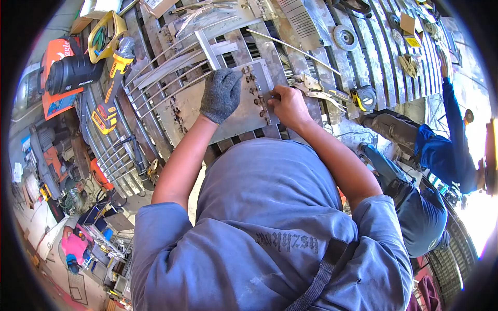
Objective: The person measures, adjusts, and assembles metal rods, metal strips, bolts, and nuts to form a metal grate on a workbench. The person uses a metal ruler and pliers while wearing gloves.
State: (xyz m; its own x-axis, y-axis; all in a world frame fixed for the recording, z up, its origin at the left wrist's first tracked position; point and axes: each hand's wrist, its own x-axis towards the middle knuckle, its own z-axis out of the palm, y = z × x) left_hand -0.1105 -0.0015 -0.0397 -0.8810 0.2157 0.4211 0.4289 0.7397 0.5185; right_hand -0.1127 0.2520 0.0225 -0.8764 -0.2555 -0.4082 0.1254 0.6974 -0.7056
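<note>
A flat metal plate (228, 124) with rows of dark weld marks lies on the slatted metal table in front of me. My left hand (222, 96), in a dark grey knit glove, is closed over its upper part. A flat metal bar (206, 49) reaches up and away from the gloved fingers; whether they grip it is hidden. My right hand (291, 106) is bare, thumb and index finger pinched together at the plate's right edge, beside a narrow metal strip (265, 78). What the pinch holds is too small to make out. Locking pliers (311, 85) lie just right of this hand.
A tape measure (364, 98) and a round disc (345, 37) lie to the right. Thin rods (166, 96) spread leftward, near a yellow power tool (119, 67) and a black cylindrical object (72, 75). People in blue work clothes (415, 207) are at the far right.
</note>
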